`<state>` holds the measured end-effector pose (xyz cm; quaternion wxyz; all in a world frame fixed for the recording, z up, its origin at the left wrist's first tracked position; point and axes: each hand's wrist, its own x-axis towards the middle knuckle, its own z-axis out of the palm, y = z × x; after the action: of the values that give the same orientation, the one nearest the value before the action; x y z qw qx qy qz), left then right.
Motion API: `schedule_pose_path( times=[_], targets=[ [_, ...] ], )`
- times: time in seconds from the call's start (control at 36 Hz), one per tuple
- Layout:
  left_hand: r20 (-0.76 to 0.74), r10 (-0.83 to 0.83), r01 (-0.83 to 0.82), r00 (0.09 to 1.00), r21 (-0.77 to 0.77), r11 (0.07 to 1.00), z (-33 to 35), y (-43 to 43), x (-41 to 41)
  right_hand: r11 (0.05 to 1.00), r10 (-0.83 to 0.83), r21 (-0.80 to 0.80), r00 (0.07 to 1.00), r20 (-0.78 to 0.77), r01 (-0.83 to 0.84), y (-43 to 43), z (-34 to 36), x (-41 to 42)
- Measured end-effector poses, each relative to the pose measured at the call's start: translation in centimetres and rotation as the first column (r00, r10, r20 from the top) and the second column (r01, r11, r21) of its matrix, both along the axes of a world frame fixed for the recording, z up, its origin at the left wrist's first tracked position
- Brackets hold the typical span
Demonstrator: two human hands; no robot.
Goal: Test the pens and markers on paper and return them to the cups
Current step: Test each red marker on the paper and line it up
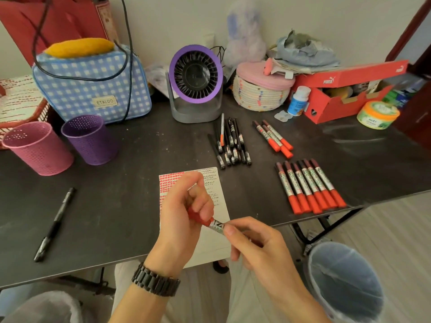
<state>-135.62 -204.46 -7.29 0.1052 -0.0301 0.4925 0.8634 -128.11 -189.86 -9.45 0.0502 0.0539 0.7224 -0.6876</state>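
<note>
Both hands hold one red marker (pixel 211 223) above the scribbled paper (pixel 215 190) at the table's front edge. My left hand (pixel 184 210) grips its red cap end; my right hand (pixel 254 241) grips the white barrel. A row of several red markers (pixel 310 187) lies to the right, three more (pixel 272 137) lie farther back, and a bunch of black pens (pixel 231 143) lies behind the paper. One black pen (pixel 54 223) lies alone at the left. A pink cup (pixel 38 148) and a purple cup (pixel 89 138) stand at the back left.
A purple desk fan (pixel 196 82), a blue checked bag (pixel 91 82), a woven basket (pixel 261 92), a pill bottle (pixel 298 101), a red shoebox (pixel 345 89) and a green tub (pixel 377 114) line the back. A lined bin (pixel 345 283) stands on the floor at the right.
</note>
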Motion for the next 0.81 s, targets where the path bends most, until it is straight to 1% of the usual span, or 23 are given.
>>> schedule_pose_path(
  times=[0.06,0.11,0.17,0.19,0.25,0.28,0.33,0.42,0.5,0.58,0.67,0.72,0.81],
  targets=[
    [-0.117,-0.021,-0.004,0.993,-0.213,0.977,-0.3,-0.3,-0.2,0.999,0.049,0.015,0.999,-0.013,-0.049,1.1,0.3,-0.2],
    [-0.200,-0.070,-0.022,0.977,-0.423,0.906,-0.6,-0.6,-0.3,0.999,0.047,0.023,0.998,-0.049,-0.046,2.3,0.6,-0.4],
    [-0.183,-0.151,0.017,0.971,-0.582,0.813,-1.0,-1.0,-0.3,0.998,0.019,0.059,0.997,-0.071,-0.015,3.7,0.9,-0.6],
    [-0.155,-0.202,0.060,0.967,-0.634,0.771,-1.2,-1.0,-0.3,0.996,0.008,0.089,0.997,-0.074,-0.002,4.4,1.0,-0.7],
    [-0.107,-0.283,0.138,0.953,-0.678,0.722,-1.4,-1.0,-0.1,0.991,-0.020,0.129,0.997,-0.072,0.029,5.5,1.0,-0.9],
    [-0.098,-0.308,0.162,0.946,-0.684,0.712,-1.4,-0.9,0.0,0.991,-0.055,0.114,0.996,-0.073,0.063,5.9,1.0,-1.0],
    [-0.103,-0.351,0.188,0.931,-0.689,0.700,-1.5,-0.5,0.1,0.982,-0.190,-0.014,0.980,-0.065,0.190,6.4,0.8,-1.3],
    [-0.147,-0.362,0.160,0.920,-0.704,0.692,-1.8,0.8,0.3,0.908,-0.364,-0.235,0.931,-0.029,0.348,6.7,0.3,-1.9],
    [-0.216,-0.334,0.087,0.917,-0.711,0.698,-1.9,2.8,0.7,0.854,-0.445,-0.313,0.895,-0.028,0.415,6.6,-0.1,-2.1],
    [-0.277,-0.359,0.049,0.891,-0.728,0.684,-1.9,5.1,1.0,0.841,-0.507,-0.255,0.860,-0.063,0.477,6.9,-0.4,-2.2],
    [-0.296,-0.438,0.071,0.849,-0.757,0.649,-2.0,7.3,0.7,0.822,-0.565,-0.174,0.816,-0.121,0.543,8.4,-0.4,-2.7],
    [-0.319,-0.503,0.015,0.803,-0.834,0.552,-2.3,8.5,0.0,0.821,-0.572,-0.120,0.805,-0.161,0.559,10.8,-0.3,-3.2],
    [-0.352,-0.542,-0.146,0.763,-0.911,0.386,-3.1,10.1,-1.6,0.842,-0.517,0.045,0.829,-0.213,0.537,15.8,0.0,-4.4]
  ],
)
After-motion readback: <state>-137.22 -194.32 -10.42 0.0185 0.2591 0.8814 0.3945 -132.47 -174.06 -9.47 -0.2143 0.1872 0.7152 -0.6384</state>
